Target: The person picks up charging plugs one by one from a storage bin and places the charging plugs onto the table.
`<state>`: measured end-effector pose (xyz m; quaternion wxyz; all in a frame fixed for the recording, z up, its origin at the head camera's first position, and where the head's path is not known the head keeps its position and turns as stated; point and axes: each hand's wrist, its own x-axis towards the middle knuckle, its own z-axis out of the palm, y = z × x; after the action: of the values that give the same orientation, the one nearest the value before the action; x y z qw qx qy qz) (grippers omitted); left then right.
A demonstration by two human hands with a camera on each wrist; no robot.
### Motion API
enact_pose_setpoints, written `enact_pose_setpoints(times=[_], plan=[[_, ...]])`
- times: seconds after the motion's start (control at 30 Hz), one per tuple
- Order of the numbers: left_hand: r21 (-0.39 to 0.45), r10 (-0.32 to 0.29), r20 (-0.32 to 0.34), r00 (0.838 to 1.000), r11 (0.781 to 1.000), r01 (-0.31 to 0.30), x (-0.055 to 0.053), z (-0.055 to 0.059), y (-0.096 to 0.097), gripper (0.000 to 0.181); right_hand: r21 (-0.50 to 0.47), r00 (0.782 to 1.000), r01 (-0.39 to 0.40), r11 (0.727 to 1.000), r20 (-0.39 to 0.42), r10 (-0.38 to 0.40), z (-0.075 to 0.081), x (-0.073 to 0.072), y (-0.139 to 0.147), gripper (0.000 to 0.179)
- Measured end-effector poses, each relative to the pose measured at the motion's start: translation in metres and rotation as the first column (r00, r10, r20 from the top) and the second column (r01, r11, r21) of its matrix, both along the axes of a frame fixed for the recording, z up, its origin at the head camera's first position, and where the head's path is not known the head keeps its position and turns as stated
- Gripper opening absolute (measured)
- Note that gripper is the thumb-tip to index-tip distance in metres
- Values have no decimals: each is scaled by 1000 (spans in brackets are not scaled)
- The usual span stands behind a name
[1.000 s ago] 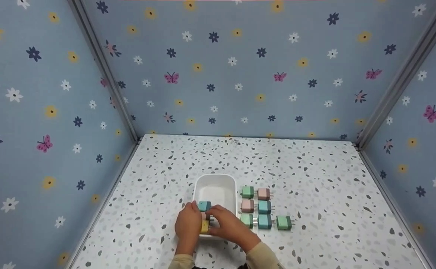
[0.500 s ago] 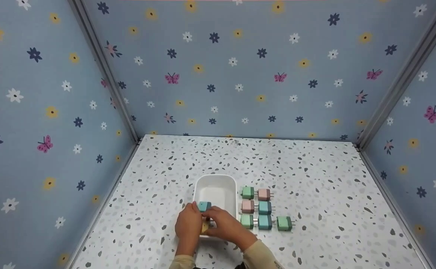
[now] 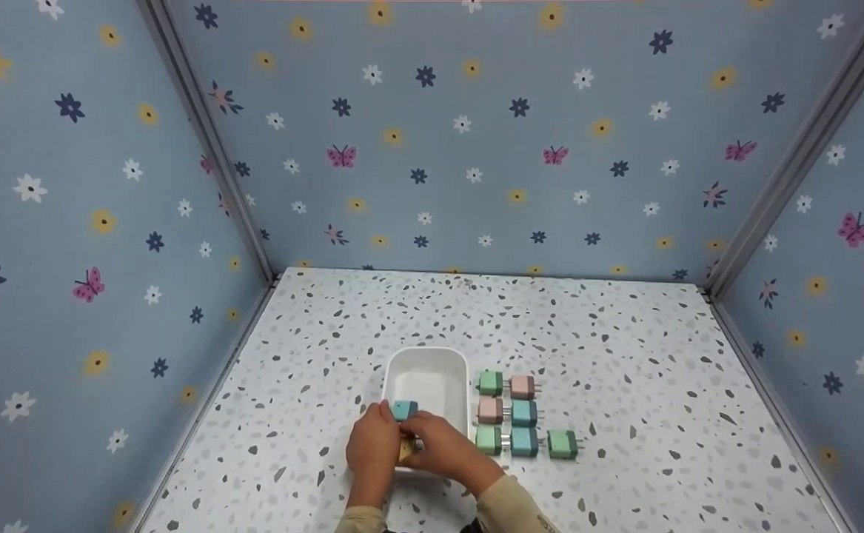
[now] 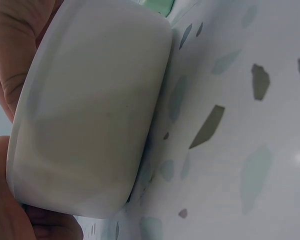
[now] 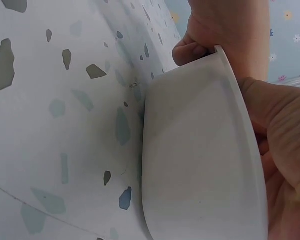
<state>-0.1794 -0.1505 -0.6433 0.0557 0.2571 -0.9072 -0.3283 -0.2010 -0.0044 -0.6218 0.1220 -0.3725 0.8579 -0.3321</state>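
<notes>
A white plastic tray (image 3: 428, 360) stands on the speckled table. My left hand (image 3: 374, 446) grips its left wall, with curled fingers (image 4: 55, 227) outside that wall in the left wrist view. My right hand (image 3: 443, 446) reaches over the near end into the tray and pinches a yellow charger plug (image 3: 406, 447), mostly covered by the fingers. A blue charger plug (image 3: 404, 410) shows just beyond the fingertips. The wrist views show mainly the outer tray wall (image 5: 200, 150); what the fingers touch inside is hidden there.
Right of the tray, charger plugs lie in rows: a green one (image 3: 490, 383) and a pink one (image 3: 522, 386) at the back, several others nearer. A lone green plug (image 3: 563, 444) ends the front row. Flowered panels (image 3: 476, 148) enclose the table.
My right hand has shifted slightly left, its fingers closing over the yellow plug. A pink plug seen between the hands one second ago is now covered. The left hand stays in place.
</notes>
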Motion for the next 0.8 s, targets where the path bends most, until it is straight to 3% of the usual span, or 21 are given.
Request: enact_pose_setpoints(times=[0.2, 0.37, 0.53, 0.8], plan=[[7, -8, -30, 1000, 1000, 8, 1, 0, -1, 42, -4, 1000, 4, 1000, 30, -4, -1, -2, -3, 48], [-2, -5, -49, 999, 1000, 4, 2, 0, 0, 41, -15, 1000, -6, 1000, 9, 7, -2, -2, -4, 44], [-13, -6, -45, 999, 1000, 5, 2, 0, -1, 41, -15, 1000, -4, 1000, -29, 4, -2, -2, -5, 35], [-12, -2, -8, 1000, 1000, 2, 0, 1, 0, 41, 16, 1000, -2, 1000, -18, 3, -1, -2, -5, 30]])
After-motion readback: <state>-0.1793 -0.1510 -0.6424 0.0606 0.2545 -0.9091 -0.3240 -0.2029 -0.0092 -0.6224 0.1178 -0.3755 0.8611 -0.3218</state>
